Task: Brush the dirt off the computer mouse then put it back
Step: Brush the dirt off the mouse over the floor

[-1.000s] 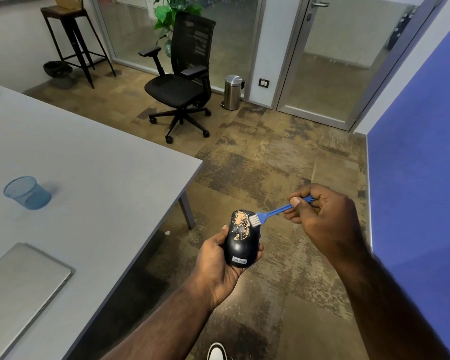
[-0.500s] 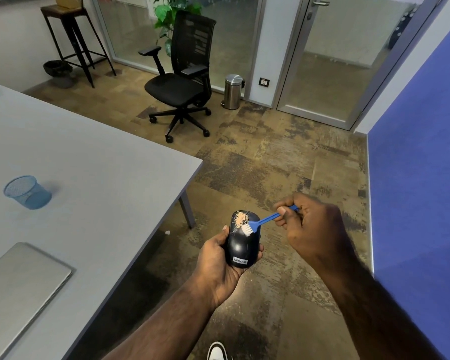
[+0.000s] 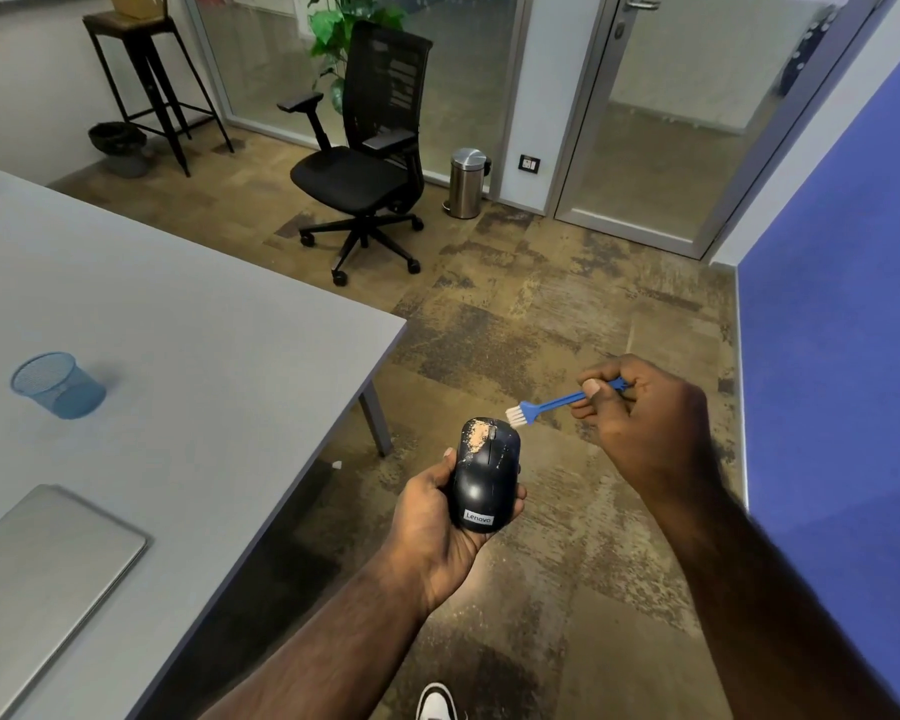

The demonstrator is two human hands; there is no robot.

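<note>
A black computer mouse [image 3: 484,478] with a white label sits upright in my left hand [image 3: 437,527], held over the floor beside the table. A patch of tan dirt remains on its front left button. My right hand [image 3: 645,423] pinches a small blue brush [image 3: 552,405] by its handle. The white bristles hover just above and right of the mouse's front edge, not touching it.
A grey table [image 3: 188,356] lies to the left, with a blue mesh cup [image 3: 58,385] and a shut silver laptop [image 3: 37,569] on it. A black office chair [image 3: 370,163] and a steel bin [image 3: 467,182] stand farther back. A blue wall [image 3: 842,356] runs along the right.
The brush swept down across the mouse's front, then lifted off to the upper right. Much of the tan dirt is gone; a smaller patch is left on the left button.
</note>
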